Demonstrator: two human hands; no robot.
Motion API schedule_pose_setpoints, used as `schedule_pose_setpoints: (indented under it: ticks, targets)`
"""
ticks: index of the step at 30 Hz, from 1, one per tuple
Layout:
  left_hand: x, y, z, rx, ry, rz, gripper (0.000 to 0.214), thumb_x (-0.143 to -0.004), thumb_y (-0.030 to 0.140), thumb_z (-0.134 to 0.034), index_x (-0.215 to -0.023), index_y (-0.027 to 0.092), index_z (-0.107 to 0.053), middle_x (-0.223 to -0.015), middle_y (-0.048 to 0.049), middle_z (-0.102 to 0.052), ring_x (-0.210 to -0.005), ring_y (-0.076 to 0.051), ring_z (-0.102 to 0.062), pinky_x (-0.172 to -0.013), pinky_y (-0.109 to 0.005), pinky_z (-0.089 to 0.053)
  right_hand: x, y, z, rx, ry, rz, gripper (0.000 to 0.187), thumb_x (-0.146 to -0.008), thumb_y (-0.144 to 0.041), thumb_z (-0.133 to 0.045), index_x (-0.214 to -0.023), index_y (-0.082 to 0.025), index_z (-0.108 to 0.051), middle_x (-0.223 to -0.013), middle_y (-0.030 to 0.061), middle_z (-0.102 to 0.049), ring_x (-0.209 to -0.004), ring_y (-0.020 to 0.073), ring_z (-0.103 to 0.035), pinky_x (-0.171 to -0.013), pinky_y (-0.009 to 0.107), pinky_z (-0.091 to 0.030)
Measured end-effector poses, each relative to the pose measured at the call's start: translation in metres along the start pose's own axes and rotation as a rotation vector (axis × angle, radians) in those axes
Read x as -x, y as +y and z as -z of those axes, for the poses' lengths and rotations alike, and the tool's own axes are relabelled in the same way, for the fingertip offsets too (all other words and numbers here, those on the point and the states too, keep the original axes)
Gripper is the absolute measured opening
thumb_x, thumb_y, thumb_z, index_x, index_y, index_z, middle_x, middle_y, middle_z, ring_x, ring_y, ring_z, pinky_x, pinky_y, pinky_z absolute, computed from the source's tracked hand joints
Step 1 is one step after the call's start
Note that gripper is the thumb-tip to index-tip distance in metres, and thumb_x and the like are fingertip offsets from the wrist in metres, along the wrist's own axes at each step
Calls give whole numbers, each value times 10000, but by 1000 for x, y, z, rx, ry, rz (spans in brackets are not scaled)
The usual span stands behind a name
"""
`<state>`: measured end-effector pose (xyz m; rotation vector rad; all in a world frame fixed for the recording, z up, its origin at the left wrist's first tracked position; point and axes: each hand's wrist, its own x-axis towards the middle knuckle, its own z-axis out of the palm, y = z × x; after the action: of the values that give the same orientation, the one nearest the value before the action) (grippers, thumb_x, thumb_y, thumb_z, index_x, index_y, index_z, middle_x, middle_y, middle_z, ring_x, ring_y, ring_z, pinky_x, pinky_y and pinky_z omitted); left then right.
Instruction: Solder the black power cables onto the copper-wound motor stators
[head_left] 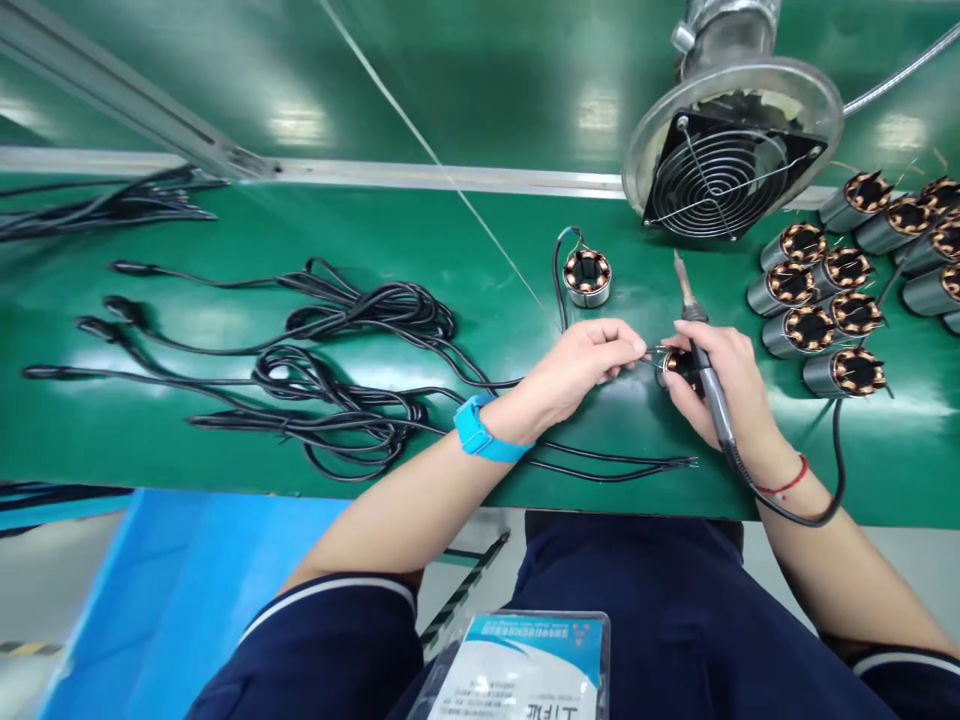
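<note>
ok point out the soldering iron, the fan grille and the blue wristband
soldering iron (717, 398), head view, on its dark handle
fan grille (718, 190), head view, middle of its metal rings
blue wristband (477, 430), head view, upper face of the band

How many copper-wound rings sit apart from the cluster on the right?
2: the back ring, left of the fan; the front ring, partly hidden by the right hand.

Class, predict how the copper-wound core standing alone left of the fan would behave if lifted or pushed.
The core is probably heavy for its size: metal wound with copper. If tipped, its round side might roll, though the attached black cable could drag.
</note>
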<state>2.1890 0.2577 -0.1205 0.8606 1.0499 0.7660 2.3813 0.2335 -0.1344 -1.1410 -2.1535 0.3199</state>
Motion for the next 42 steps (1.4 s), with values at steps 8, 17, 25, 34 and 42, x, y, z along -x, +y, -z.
schedule_pose_setpoints:
  ticks: [8, 17, 25, 34, 42]
  targets:
    - [-4, -4, -8, -26, -4, 17, 175, -605, 267, -754, -657, 128, -660, -633, 15, -624, -611, -74, -510, -629, -226, -402, 6, 0, 4, -119, 46, -13, 497, -862, -219, -590, -1330, -251, -427, -1129, 57, -666, -1000, 240, -576, -861, 419, -454]
    - [2, 6, 6, -231, -133, 65, 152, -727, 283, -655, -690, 140, -620, -631, 36, -564, -582, -58, -436, -597, -207, -345, 8, -2, 2, -109, 24, -28, 493, -869, -242, -570, -1338, -240, -416, -1111, 78, -647, -1020, 251, -559, -868, 436, -473]
    - [2, -3, 2, -278, -132, 78, 230, -721, 353, -672, -677, 137, -605, -578, 49, -461, -539, -54, -355, -520, -206, -245, 5, -6, -4, -20, 22, 11, 431, -888, -233, -547, -1296, -243, -410, -1050, 70, -657, -993, 241, -562, -824, 411, -474]
    - [2, -2, -3, -379, -351, 47, 236, -842, 315, -529, -747, 140, -655, -610, 27, -538, -541, -66, -431, -528, -198, -332, 4, -9, -10, -85, 155, -71, 332, -896, -166, -555, -1204, -265, -482, -897, -14, -700, -821, 192, -586, -768, 360, -446]
    - [-3, 22, 14, -841, 35, -266, 217, -890, 240, -455, -776, 143, -612, -782, -19, -621, -733, -122, -533, -730, -249, -411, 6, -4, -1, -84, 187, -116, 376, -898, -166, -529, -1263, -236, -478, -1054, 42, -694, -964, 218, -600, -838, 399, -491]
